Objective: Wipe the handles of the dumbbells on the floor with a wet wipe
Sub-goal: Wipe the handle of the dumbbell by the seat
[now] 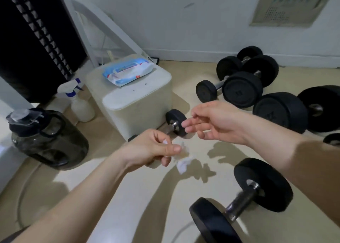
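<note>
The round rubber-ended dumbbells (241, 195) are matt black with dull grey metal handles. The crumpled thin wet wipe (181, 162) is white. The soft plastic wipe packet (127, 71) is pale blue and white with small red marks. The boxy plastic stool (132, 99) is cream, speckled with a few dark spots. The slim spray bottle (77, 99) is milky white with a blue trigger. The big handled water jug (46, 137) is smoky dark grey. The smooth floor (114, 196) is beige.
</note>
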Demonstrator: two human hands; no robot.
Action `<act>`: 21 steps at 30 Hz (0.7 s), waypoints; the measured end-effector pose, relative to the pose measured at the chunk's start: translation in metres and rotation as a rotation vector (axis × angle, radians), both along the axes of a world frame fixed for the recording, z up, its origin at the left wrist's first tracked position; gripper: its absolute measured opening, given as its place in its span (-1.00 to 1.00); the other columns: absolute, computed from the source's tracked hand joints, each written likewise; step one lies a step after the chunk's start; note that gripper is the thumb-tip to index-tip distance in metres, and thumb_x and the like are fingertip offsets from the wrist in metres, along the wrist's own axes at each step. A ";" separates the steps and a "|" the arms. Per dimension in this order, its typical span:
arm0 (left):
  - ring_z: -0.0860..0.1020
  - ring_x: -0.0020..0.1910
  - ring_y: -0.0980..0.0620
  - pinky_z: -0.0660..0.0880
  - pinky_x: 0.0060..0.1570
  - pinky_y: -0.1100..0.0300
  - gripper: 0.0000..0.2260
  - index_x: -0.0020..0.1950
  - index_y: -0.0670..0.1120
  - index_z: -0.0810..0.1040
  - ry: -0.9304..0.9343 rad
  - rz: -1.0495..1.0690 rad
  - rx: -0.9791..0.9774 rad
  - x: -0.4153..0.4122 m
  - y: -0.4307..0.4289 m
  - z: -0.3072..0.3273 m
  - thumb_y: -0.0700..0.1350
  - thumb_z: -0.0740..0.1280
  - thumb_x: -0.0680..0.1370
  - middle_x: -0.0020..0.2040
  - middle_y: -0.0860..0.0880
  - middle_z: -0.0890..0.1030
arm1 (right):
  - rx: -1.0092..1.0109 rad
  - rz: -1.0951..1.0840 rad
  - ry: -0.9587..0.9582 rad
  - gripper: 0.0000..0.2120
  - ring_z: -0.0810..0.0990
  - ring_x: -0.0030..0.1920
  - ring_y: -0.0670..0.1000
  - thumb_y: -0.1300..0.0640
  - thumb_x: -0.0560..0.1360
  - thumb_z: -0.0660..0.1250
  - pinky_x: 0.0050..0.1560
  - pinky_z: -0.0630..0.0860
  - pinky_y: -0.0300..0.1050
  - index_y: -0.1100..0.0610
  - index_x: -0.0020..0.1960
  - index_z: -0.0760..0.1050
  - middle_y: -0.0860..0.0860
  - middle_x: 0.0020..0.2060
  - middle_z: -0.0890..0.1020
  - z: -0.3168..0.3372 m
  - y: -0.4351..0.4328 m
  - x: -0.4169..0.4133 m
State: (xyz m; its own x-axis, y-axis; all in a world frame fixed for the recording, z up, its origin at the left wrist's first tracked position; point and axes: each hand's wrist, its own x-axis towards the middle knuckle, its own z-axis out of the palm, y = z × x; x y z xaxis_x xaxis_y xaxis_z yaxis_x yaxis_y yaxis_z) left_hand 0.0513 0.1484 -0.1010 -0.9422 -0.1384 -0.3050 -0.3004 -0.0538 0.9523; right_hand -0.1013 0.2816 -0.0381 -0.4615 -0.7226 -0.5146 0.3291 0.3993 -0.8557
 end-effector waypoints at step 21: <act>0.38 -0.41 0.04 0.30 -0.39 0.31 -0.67 -0.42 -0.09 0.44 0.041 0.290 0.202 -0.046 -0.043 -0.018 0.07 0.46 0.36 -0.46 -0.07 0.44 | 0.280 0.407 0.310 -0.90 0.55 -0.21 -0.01 0.21 0.56 0.28 -0.26 0.53 -0.19 0.13 -0.12 0.51 0.05 -0.24 0.57 -0.009 -0.070 -0.040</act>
